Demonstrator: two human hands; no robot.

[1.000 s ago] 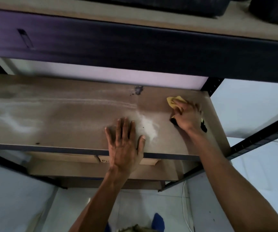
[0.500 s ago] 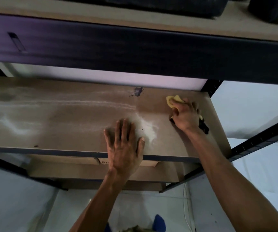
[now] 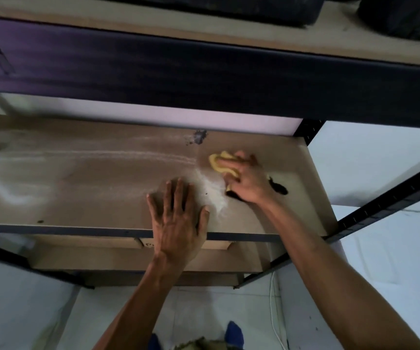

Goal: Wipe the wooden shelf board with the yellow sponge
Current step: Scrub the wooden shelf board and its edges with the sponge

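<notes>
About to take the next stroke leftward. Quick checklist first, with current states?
1. Right hand grips yellow sponge: ok.
2. Sponge on shelf board: ok.
3. Left hand flat on board, bracing: ok.
4. White dust patch between the hands cleared: not ok.
5. Dust streaks to the left cleared: not ok.
6. Sponge damp enough: cannot tell.

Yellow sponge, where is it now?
Head view: the sponge lies right of centre on the shelf board, gripped by the right hand, near the dark stain.

Left hand blocks the board beside the sponge.
</notes>
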